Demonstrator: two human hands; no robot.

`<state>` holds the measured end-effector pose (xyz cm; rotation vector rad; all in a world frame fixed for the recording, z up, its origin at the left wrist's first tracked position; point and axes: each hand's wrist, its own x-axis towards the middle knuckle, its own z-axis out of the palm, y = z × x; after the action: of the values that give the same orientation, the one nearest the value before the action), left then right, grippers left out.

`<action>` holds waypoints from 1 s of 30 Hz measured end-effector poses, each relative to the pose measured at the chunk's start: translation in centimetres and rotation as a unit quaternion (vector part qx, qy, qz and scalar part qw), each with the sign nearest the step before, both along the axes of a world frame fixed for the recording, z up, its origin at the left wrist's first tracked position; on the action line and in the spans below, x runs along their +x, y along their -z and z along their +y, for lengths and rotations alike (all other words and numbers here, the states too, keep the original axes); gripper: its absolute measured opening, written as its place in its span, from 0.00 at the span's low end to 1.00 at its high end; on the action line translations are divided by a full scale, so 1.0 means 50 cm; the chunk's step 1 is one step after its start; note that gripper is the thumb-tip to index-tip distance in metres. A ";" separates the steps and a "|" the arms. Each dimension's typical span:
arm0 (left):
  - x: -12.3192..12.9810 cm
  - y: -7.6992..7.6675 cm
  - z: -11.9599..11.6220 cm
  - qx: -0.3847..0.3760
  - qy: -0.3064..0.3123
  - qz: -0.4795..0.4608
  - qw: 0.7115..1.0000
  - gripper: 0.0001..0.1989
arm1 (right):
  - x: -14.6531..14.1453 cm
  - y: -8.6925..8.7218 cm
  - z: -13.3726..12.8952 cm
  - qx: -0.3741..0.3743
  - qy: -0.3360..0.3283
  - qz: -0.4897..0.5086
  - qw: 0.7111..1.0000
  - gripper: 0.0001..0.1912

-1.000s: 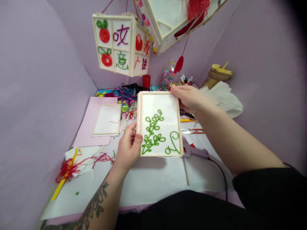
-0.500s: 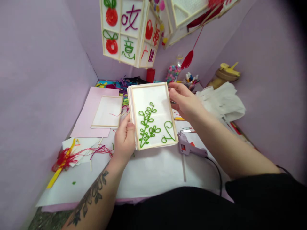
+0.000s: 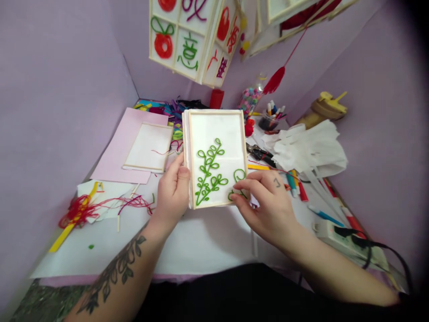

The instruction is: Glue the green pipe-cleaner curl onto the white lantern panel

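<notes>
My left hand (image 3: 173, 190) is closed on the left edge of a wood-framed white lantern panel (image 3: 216, 127), thumb in front, holding it tilted above the table. On its face a leafy sprig of green wire or pipe cleaner (image 3: 209, 166) runs up the left side. A green curl (image 3: 239, 170) lies in the lower right corner. My right hand (image 3: 266, 201) is over that corner, thumb and forefinger pinching at the curl; part of the curl is hidden behind the fingers. Whether the panel belongs to a thicker box I cannot tell; its left side shows layered edges.
A decorated lantern (image 3: 187, 44) hangs above, with a red tassel (image 3: 275, 80) to its right. Left lie a second framed panel (image 3: 149, 145), pink card (image 3: 110, 154) and tangled red yarn (image 3: 75, 214). Right are pliers (image 3: 259, 154), white fabric (image 3: 310, 150), markers (image 3: 292, 183) and a power strip (image 3: 348, 243).
My right hand has come down from the panel's upper right edge to the green curl. The purple glue gun has gone out of sight. My view has shifted; the left hand keeps its hold.
</notes>
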<state>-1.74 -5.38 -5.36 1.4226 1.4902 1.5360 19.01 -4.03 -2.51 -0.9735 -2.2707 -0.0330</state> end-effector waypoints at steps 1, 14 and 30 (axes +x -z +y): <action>0.000 0.000 0.000 -0.003 -0.003 0.000 1.000 0.23 | -0.003 0.001 0.002 -0.004 -0.001 -0.005 1.000 0.05; -0.001 -0.001 0.000 0.003 0.002 -0.001 1.000 0.23 | 0.016 0.002 0.016 0.018 -0.121 -0.035 0.992 0.13; -0.004 0.001 0.001 -0.006 -0.014 0.008 1.000 0.23 | 0.162 0.022 0.015 -0.121 0.027 -0.009 0.992 0.02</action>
<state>-1.92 -5.31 -5.40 1.4145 1.5330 1.5331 27.11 -3.28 -3.59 -1.1642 -2.3009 0.2165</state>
